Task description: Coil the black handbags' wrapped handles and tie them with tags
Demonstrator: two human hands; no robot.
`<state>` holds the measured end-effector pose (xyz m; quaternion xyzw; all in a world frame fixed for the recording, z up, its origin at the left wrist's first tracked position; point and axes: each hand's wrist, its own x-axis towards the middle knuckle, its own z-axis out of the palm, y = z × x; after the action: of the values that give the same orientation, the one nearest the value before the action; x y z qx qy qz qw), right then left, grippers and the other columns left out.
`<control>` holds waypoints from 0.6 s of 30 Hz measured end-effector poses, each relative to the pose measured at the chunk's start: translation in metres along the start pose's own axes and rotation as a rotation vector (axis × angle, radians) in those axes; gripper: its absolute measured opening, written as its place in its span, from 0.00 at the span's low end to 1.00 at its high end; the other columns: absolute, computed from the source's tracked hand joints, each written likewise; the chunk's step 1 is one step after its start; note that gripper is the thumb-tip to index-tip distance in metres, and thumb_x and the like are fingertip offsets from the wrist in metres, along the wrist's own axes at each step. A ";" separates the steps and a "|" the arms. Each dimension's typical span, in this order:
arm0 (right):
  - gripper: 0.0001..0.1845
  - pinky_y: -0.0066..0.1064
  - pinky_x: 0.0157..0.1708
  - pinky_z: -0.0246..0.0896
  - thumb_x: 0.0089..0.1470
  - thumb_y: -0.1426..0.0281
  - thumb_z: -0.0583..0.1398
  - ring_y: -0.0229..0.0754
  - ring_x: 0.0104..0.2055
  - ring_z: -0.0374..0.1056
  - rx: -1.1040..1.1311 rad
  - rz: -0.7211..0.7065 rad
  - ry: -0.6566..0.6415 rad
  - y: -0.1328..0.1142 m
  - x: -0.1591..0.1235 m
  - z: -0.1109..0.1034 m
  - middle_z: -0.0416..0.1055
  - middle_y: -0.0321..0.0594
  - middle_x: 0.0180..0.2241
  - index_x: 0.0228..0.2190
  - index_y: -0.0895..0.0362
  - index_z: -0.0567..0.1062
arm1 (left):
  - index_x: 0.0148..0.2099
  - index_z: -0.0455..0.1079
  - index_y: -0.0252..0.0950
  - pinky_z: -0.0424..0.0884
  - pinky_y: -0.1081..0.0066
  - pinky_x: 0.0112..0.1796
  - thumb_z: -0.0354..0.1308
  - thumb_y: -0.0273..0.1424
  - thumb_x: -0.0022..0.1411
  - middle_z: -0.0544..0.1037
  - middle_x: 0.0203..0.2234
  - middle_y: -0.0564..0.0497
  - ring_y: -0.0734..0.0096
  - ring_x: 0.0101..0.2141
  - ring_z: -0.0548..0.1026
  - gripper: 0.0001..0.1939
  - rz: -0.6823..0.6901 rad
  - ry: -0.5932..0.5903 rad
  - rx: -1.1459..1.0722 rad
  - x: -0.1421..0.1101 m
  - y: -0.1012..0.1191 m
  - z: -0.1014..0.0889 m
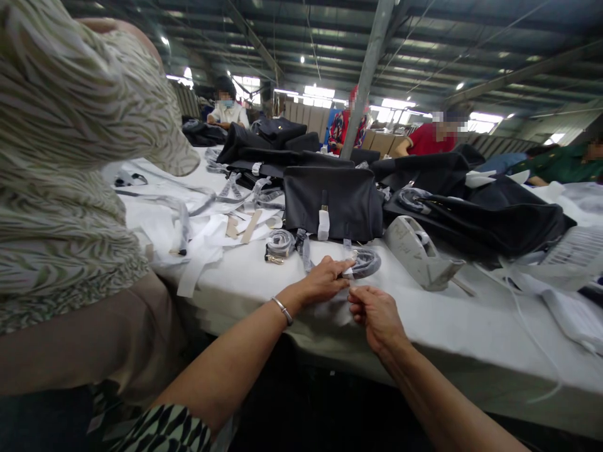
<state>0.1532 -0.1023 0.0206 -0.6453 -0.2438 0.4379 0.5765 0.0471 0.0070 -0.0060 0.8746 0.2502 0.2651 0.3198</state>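
One coiled strap (370, 265) lies just beyond the right hand (375, 315), its grip pinched closed; the left hand (326, 279), nearer, touches the coil, grip unclear.

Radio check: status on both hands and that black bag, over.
Left hand at the wrapped strap coil. Right hand curled close by, grip unclear. Black bag just beyond; tape dispenser off right, apart from both.
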 end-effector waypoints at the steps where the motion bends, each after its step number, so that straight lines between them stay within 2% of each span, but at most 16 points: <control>1: 0.11 0.19 0.14 0.49 0.38 0.67 0.64 0.29 0.17 0.59 -0.026 0.004 -0.003 -0.001 0.003 -0.001 0.68 0.35 0.20 0.21 0.60 0.68 | 0.63 0.61 0.33 0.62 0.62 0.51 0.56 0.29 0.60 0.73 0.49 0.44 0.58 0.45 0.65 0.29 -0.006 0.006 -0.003 0.000 0.000 0.000; 6: 0.09 0.19 0.12 0.47 0.38 0.69 0.62 0.30 0.16 0.59 -0.137 0.007 -0.064 -0.007 0.017 -0.004 0.68 0.35 0.19 0.22 0.60 0.69 | 0.55 0.71 0.34 0.62 0.67 0.49 0.56 0.31 0.60 0.77 0.41 0.50 0.64 0.42 0.68 0.20 0.060 -0.012 -0.155 0.002 0.001 -0.006; 10: 0.08 0.20 0.11 0.47 0.38 0.69 0.62 0.30 0.16 0.58 -0.188 -0.028 -0.105 -0.005 0.026 -0.006 0.67 0.35 0.19 0.23 0.61 0.70 | 0.45 0.75 0.31 0.65 0.73 0.43 0.58 0.29 0.57 0.76 0.35 0.51 0.68 0.37 0.69 0.14 0.110 -0.062 -0.284 0.004 -0.001 -0.011; 15: 0.11 0.21 0.12 0.45 0.36 0.66 0.62 0.30 0.16 0.56 -0.251 -0.074 -0.155 -0.003 0.032 -0.007 0.65 0.33 0.18 0.24 0.61 0.71 | 0.46 0.73 0.29 0.64 0.76 0.34 0.58 0.29 0.57 0.75 0.31 0.52 0.72 0.31 0.69 0.15 0.124 -0.160 -0.428 0.005 -0.004 -0.014; 18: 0.14 0.23 0.12 0.44 0.38 0.63 0.62 0.32 0.15 0.55 -0.337 -0.095 -0.177 -0.003 0.037 -0.012 0.63 0.32 0.17 0.27 0.61 0.73 | 0.45 0.73 0.30 0.64 0.75 0.37 0.58 0.29 0.57 0.75 0.31 0.52 0.70 0.33 0.69 0.14 0.138 -0.162 -0.334 0.004 -0.004 -0.017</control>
<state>0.1821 -0.0777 0.0127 -0.6794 -0.3937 0.4182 0.4566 0.0389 0.0196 0.0033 0.8430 0.1159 0.2530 0.4604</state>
